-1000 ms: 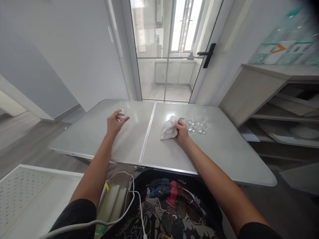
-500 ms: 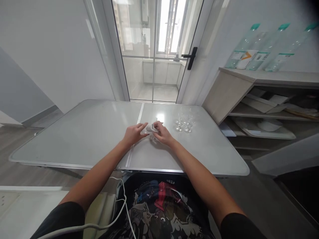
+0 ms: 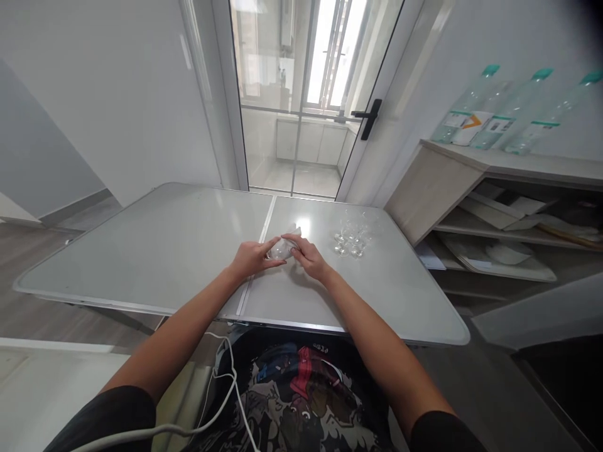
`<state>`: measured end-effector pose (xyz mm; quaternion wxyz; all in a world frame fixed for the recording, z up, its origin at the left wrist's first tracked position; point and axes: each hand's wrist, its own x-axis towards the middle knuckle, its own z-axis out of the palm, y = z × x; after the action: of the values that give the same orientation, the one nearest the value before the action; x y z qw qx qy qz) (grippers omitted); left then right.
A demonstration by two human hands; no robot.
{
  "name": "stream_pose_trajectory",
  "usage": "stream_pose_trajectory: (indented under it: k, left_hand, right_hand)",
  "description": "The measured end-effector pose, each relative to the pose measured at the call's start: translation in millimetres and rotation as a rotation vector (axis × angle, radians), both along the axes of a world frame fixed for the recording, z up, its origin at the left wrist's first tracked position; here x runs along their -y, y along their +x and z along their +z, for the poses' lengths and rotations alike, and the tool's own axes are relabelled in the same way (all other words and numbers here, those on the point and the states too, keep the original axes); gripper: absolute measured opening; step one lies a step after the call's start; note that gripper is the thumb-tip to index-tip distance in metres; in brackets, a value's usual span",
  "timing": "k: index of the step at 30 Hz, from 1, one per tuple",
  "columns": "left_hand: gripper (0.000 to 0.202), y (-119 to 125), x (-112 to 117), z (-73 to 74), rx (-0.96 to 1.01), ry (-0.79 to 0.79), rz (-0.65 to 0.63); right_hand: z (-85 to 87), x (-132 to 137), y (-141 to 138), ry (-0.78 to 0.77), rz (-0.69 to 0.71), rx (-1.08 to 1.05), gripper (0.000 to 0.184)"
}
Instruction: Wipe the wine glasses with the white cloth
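Observation:
Over the middle of the table, my left hand (image 3: 250, 258) is closed around a clear glass (image 3: 279, 250), thumb and fingers on its near and far sides. The glass appears tilted on its side, and the fingers partly cover it. My right hand (image 3: 309, 257) is closed on a thin white cloth or tissue (image 3: 296, 231) pressed against the glass's right end. Whether it is fabric or paper I cannot tell. To the right of my hands stand several clear stemmed glasses (image 3: 352, 241) in a close group.
The grey folding table (image 3: 155, 251) has a metal seam (image 3: 268, 220) across its middle. Beyond it is a glass door (image 3: 271, 138) with a black handle (image 3: 371, 118). On the right, a wooden shelf unit (image 3: 424, 182) carries several plastic bottles (image 3: 497, 119). A white cable (image 3: 233, 370) hangs before my body.
The glass has turned between my hands, so its clear body shows more. My right hand has shifted the white cloth around it. The view has tilted slightly.

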<state>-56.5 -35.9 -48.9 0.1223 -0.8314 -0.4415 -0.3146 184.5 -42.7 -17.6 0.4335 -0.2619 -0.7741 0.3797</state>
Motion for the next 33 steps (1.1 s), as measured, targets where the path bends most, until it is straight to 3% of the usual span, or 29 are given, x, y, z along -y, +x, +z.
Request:
stream_pose_trajectory:
  k: [2,7,13,23,28,33]
  left_hand:
    - [0.072,1,1,-1.5,0.022,0.015,-0.012]
    - [0.059,4,1,-0.8,0.025,0.088,0.012]
    - [0.061,3,3,1.7,-0.038,0.17,-0.013]
    - [0.062,5,4,2.8,-0.002,0.093,-0.075]
    - [0.056,4,2,6.0,0.064,-0.028,-0.123]
    - [0.029,8,0,8.3,0.126,-0.067,-0.058]
  right_hand:
    - [2.5,2,1,-0.011,0.017,-0.017,0.04]
    - [1.8,3,-2,-0.279,0.103,-0.212,0.058]
    - [-2.1,-2,-5,-0.156,-0.033,-0.03,0.049]
    - [8.0,-1,3,-0.145,0.106,-0.023,0.053]
    - [0.4,-8,4,-0.088,-0.051,-0.045,0.055]
    - [-1.3,-8,6,-0.049,-0.31,-0.245,0.045]
